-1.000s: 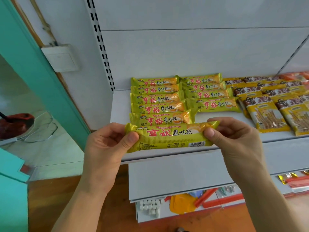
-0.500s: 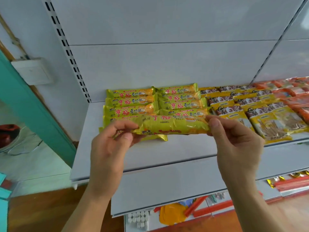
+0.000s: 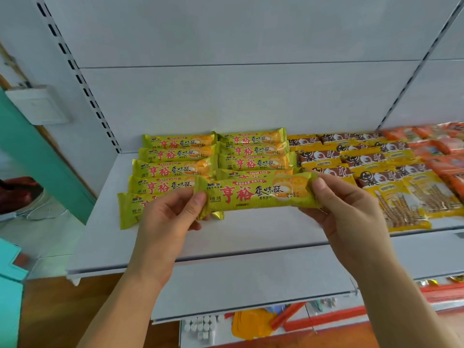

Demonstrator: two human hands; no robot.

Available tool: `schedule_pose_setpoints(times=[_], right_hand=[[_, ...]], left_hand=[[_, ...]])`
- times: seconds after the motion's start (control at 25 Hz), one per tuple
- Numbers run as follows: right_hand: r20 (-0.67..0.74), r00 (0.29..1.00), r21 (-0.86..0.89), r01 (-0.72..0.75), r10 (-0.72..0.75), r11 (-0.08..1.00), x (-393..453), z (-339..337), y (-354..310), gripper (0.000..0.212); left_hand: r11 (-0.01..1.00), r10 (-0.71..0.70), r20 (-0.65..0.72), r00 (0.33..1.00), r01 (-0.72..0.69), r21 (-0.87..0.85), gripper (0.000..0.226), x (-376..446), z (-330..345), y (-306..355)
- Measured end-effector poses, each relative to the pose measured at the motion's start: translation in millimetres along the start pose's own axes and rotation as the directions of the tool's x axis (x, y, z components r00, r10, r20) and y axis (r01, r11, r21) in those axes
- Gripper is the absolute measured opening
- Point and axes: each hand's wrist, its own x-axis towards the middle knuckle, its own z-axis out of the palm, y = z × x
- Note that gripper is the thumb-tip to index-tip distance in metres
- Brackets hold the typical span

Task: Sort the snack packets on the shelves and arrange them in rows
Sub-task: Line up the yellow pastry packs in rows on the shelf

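I hold a long yellow-green biscuit packet (image 3: 256, 194) level, just above the white shelf (image 3: 251, 237). My left hand (image 3: 170, 217) pinches its left end and my right hand (image 3: 344, 207) pinches its right end. Red print faces up. Behind it lie two columns of the same yellow-green packets (image 3: 175, 154), flat and overlapping. The held packet hovers at the front of the right column and hides part of the packet behind it. The front packet of the left column (image 3: 128, 209) is partly covered by my left hand.
Yellow-and-brown snack packets (image 3: 391, 182) fill the shelf to the right, with orange packets (image 3: 442, 146) beyond. A lower shelf (image 3: 251, 322) holds loose items. A slotted upright (image 3: 82, 81) runs up the back panel at left. A teal door frame (image 3: 37, 156) stands left.
The packet has been turned so its printed front faces up. Both hands kept their grip on its ends. It now hangs over the front of the right column.
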Motion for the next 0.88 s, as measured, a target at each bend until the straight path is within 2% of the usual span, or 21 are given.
schedule_pose_setpoints(times=[0.08, 0.16, 0.24, 0.4, 0.44, 0.56, 0.6, 0.68, 0.8, 0.88], right_hand=[[-0.050, 0.999, -0.112, 0.015, -0.020, 0.994, 4, -2, -3, 0.025], [-0.094, 0.983, -0.294, 0.122, -0.156, 0.948, 7, -1, -5, 0.016], [-0.077, 0.953, -0.422, 0.234, -0.291, 0.876, 10, -1, -10, 0.007], [-0.093, 0.931, -0.511, 0.260, -0.353, 0.820, 18, -8, -8, 0.019], [-0.080, 0.911, -0.571, 0.291, -0.404, 0.768, 19, -10, -6, 0.021], [-0.015, 0.831, -0.784, 0.336, -0.556, 0.522, 23, -11, -3, 0.021], [-0.010, 0.826, -0.802, 0.330, -0.564, 0.497, 24, -11, -3, 0.020], [0.005, 0.833, -0.765, 0.360, -0.554, 0.534, 30, -14, -2, 0.019], [0.029, 0.907, -0.533, 0.370, -0.421, 0.761, 33, -15, -13, 0.020], [0.095, 0.940, -0.483, 0.331, -0.327, 0.811, 32, -14, -21, 0.019]], left_hand=[[0.997, 0.036, -0.024, 0.999, -0.035, 0.073, 0.019, 1, 6, 1], [0.991, 0.056, -0.056, 0.997, -0.048, 0.128, 0.026, 1, 10, 1], [0.993, 0.062, -0.075, 0.995, -0.054, 0.109, 0.027, 1, 14, 1], [0.999, 0.053, -0.082, 0.995, -0.054, 0.000, 0.014, 1, 22, 1], [0.998, 0.051, -0.085, 0.995, -0.052, -0.019, 0.011, 2, 24, 0], [0.997, 0.082, -0.065, 0.995, -0.082, -0.006, 0.014, -1, 33, -2], [0.995, 0.100, -0.060, 0.993, -0.099, 0.009, 0.019, -2, 36, -1], [0.993, 0.119, -0.083, 0.989, -0.118, 0.016, 0.017, -2, 37, 4], [0.996, 0.092, -0.082, 0.992, -0.093, -0.012, 0.009, 5, 33, 10], [0.997, 0.071, -0.131, 0.989, -0.076, -0.035, 0.010, 10, 32, 13]])
